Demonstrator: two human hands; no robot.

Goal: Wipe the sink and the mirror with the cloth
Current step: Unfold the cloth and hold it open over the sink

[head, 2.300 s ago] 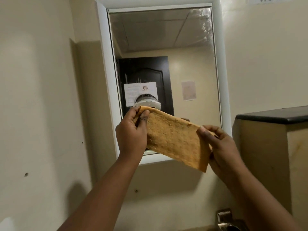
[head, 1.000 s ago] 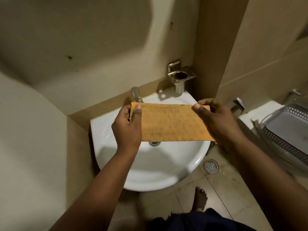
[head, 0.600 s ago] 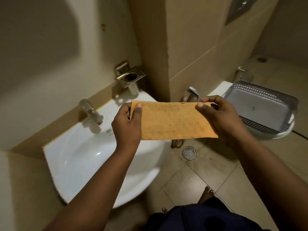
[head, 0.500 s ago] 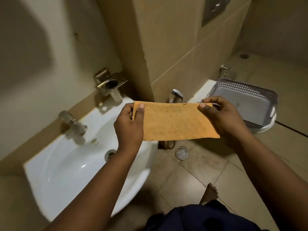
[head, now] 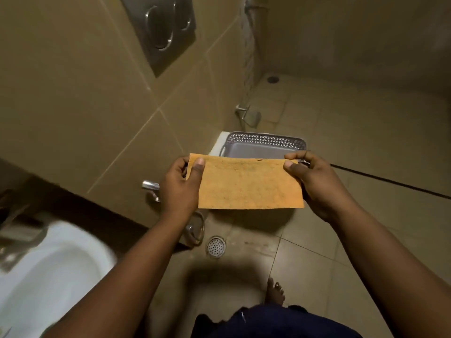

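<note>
Fingers [head: 195, 170] of the left hand [head: 179, 189] are curled round the left edge of the orange cloth [head: 249, 184], the thumb laid flat on its near face and the rest tucked behind, so the edge is pinched. On the other side, the right hand [head: 317, 189] is closed the same way on the cloth's right edge, thumb in front, fingertips curled over the top corner. Between the two hands the cloth is held stretched out flat and wide, up in the air, its lower edge hanging free above the tiled floor [head: 341, 132]. Dark specks are seen along its upper part. Just behind the cloth, a grey perforated basket [head: 263, 142] is seen sitting on a white surface by the wall. Down at the lower left, the white sink [head: 48, 272] is caught blurred, well apart from the cloth. A round floor drain [head: 216, 246] is seen below the hands, and a bare foot [head: 274, 292] at the bottom.
</note>
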